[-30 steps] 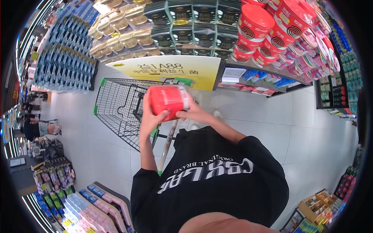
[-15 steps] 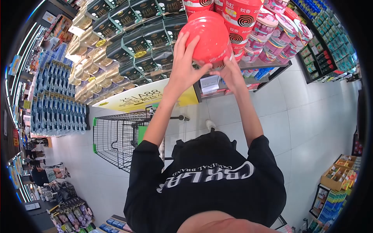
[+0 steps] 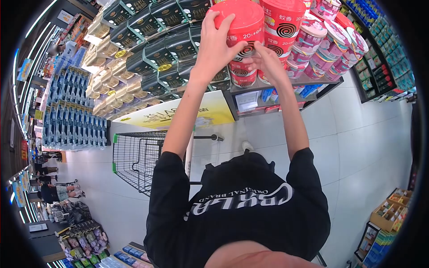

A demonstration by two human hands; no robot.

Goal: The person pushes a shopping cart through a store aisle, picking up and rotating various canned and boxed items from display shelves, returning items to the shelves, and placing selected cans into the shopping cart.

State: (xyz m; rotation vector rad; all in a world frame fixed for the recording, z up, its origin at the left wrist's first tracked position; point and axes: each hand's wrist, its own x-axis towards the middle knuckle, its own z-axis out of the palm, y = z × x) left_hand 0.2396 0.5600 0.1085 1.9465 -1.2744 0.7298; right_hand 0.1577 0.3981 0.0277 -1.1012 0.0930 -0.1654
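Note:
A red tub (image 3: 241, 21) with a coil picture and a smooth lid tops a stack of similar red tubs (image 3: 243, 79) on the display shelf. My left hand (image 3: 216, 47) wraps round its left side, fingers over the lid edge and thumb across the front. Close to the front right of the same tub is my right hand (image 3: 269, 64), fingers bent; whether its fingertips press on the tub cannot be made out. Further red tubs (image 3: 284, 29) stand to the right, beside pink tubs (image 3: 310, 38).
A wire shopping cart (image 3: 138, 156) stands in front of the yellow sign board (image 3: 178, 111). Dark boxes (image 3: 167, 49) and gold boxes (image 3: 118, 71) are stacked left of the tubs. A price label (image 3: 246, 101) hangs below the shelf. People (image 3: 56, 193) are at the far left.
The red tub has gone from low over the cart, held in both hands, up to the top of the red stack, and from tilted to upright. My right hand has shifted to its front.

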